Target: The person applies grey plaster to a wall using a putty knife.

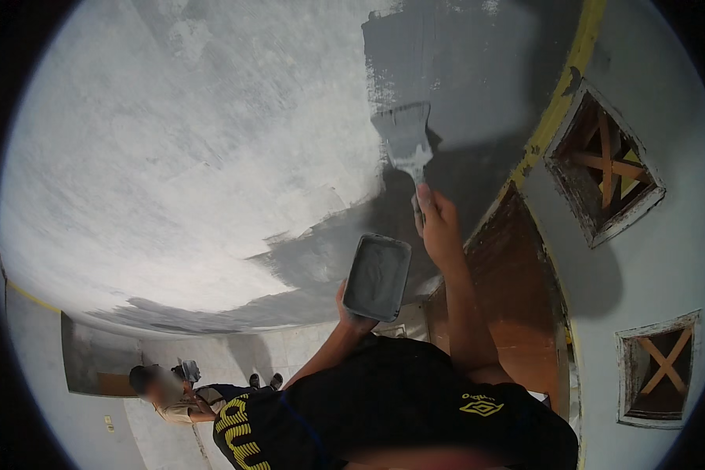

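My right hand (440,227) is closed around the handle of a wide putty knife (407,133), its flared blade smeared with grey. The blade lies against the large wall surface (235,157), at the border between a pale, whitish area and a darker grey coat (462,86). Below it, my left hand (351,309) grips a shallow rectangular tray (348,286) from the side and underneath; most of its fingers are hidden. Grey paste (380,270) with a groove in its surface fills the bottom of the tray.
Yellow trim (560,102) edges the coated surface on the right, beside a brown door-like panel (509,274). Two framed openings with crossed slats (607,164) are in the pale right wall. At lower left another person (168,395) holds a grey container (188,370).
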